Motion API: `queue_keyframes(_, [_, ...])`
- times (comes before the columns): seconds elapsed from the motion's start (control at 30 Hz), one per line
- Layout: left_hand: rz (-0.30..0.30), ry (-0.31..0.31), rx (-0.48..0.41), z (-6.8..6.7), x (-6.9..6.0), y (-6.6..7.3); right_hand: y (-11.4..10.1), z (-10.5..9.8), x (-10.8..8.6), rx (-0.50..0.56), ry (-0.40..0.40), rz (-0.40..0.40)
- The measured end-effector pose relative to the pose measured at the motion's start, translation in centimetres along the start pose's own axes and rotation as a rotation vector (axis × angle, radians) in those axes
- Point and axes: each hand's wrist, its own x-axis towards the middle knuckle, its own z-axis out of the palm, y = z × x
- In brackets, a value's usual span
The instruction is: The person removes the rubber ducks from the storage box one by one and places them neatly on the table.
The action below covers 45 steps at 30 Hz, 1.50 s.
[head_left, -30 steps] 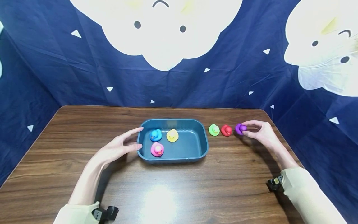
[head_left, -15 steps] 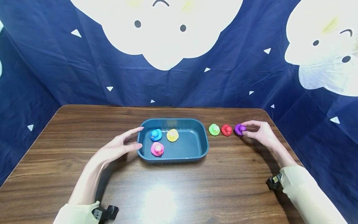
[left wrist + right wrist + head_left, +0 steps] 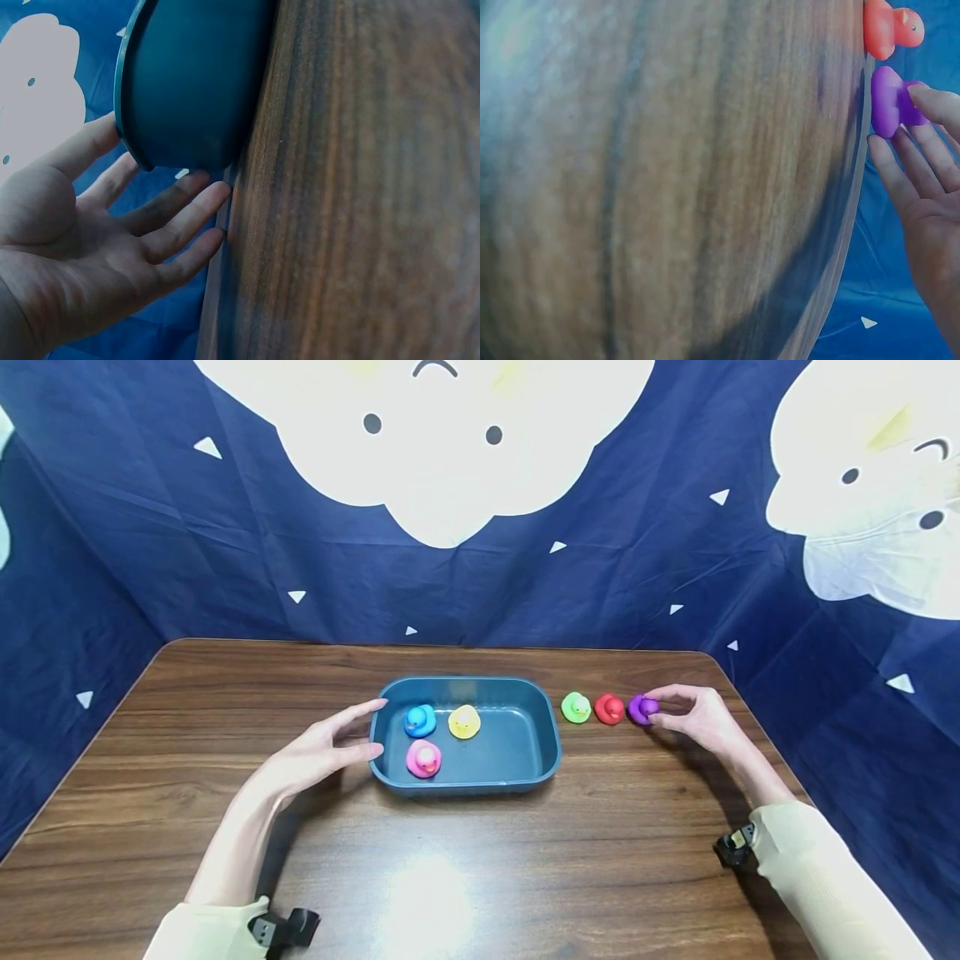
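While your left hand (image 3: pixel 315 757) is resting at the tub (image 3: pixel 465 790), your right hand (image 3: pixel 699 714) is pinching the purple duck (image 3: pixel 637 710)

Change over the last second: you're nudging the purple duck slightly closer to the red duck (image 3: pixel 609 709). The gap is narrowing, but it isn't closed. The red duck, green duck (image 3: pixel 576 707) and tub are staying put. My read: you're trimming the end of the row, not carrying anything to the tub.

Positions: the purple duck is forming the right end of that row, on the right side of the tub. Inside the tub, the blue duck (image 3: pixel 420 721) is sitting back left, the pink duck (image 3: pixel 423 759) in front of it, the yellow duck (image 3: pixel 464 722) near the middle.

Fingers: on the right, you're grasping the purple duck between thumb and finger. On the left, you're gripping nothing; those fingers are spreading out fairly straight.

Views: the head camera is showing all six ducks, but your right palm is facing away. The right wrist camera is showing your thumb against the purple duck's head and a clear gap to the red one; whether its base is touching the table (image 3: pixel 525 868), I can't tell. The left wrist camera is showing your thumb meeting the rim and your other fingers lying loose by the outer wall, which the head camera is hiding.
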Motion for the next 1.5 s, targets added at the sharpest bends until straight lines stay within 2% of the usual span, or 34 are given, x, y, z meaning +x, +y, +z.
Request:
queue_keyframes(0.73, [0.014,0.000,-0.017,0.02,-0.07,-0.02,-0.15,0.25,0.05,-0.048,-0.004,0.011])
queue_keyframes(1.17, [0.029,0.008,-0.020,0.07,-0.14,-0.10,-0.15,0.32,0.00,-0.003,-0.009,0.017])
queue_keyframes(1.5, [0.011,0.003,-0.008,0.01,-0.17,0.03,-0.12,0.07,-0.17,0.046,0.007,0.061])
